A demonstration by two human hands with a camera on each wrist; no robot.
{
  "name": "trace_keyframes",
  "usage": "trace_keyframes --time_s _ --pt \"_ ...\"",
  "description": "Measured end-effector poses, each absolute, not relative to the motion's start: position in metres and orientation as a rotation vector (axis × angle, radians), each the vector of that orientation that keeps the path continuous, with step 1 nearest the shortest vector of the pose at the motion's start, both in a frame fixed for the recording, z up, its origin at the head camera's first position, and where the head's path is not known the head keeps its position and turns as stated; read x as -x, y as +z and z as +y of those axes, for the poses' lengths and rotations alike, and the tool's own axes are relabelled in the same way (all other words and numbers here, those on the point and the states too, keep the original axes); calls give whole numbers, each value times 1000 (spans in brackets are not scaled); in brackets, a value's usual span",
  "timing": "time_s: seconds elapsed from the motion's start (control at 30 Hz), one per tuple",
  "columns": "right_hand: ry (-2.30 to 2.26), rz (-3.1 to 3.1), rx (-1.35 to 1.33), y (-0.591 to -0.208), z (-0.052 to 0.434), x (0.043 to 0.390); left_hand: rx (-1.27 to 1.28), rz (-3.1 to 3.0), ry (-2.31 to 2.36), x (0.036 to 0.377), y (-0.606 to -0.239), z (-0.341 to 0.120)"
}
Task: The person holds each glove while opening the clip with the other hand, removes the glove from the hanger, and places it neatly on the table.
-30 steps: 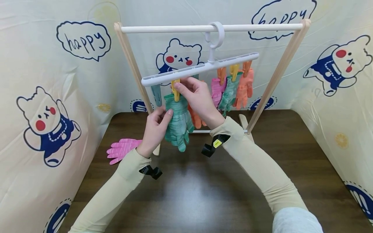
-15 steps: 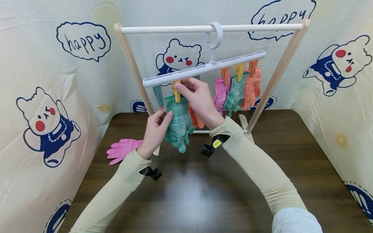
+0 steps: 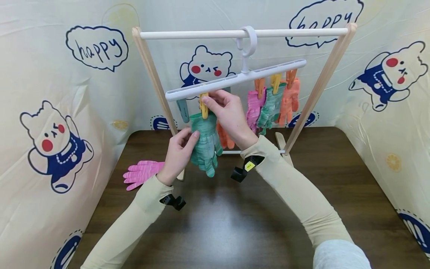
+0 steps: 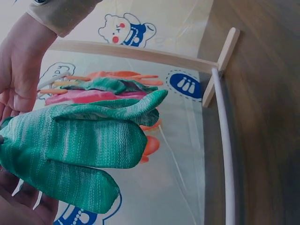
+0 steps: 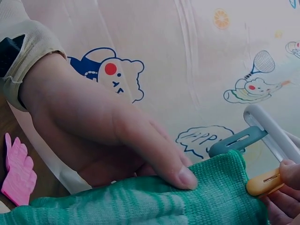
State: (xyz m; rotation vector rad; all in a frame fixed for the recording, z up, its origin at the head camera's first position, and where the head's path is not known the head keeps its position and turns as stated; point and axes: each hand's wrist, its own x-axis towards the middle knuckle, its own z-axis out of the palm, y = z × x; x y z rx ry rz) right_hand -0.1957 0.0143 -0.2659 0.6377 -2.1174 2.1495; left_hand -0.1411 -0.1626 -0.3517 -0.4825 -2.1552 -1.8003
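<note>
Your right hand (image 3: 228, 114) is pinching the yellow clip (image 3: 203, 106) under the white hanger bar (image 3: 235, 79), and your left hand (image 3: 178, 151) has its fingers clamped on the green glove's (image 3: 205, 144) cuff. The glove hangs from that clip, above the worktop (image 3: 235, 220). Pink glove (image 3: 141, 173) lies off to the left.

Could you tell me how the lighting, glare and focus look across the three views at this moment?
Head view: even, bright light, a pale glare patch on the dark table, everything sharp, the rack's rail slightly bowed by the lens. Left wrist view: green glove sharp up close, the table edge strongly curved. Right wrist view: dimmer, left hand close and soft, yellow clip clear.
</note>
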Motion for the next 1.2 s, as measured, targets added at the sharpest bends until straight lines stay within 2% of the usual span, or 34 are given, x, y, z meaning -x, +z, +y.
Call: trace_keyframes --time_s 1.2 --pt "2099 -2075 -694 -273 10 191 420 -2227 -1777 130 -382 -185"
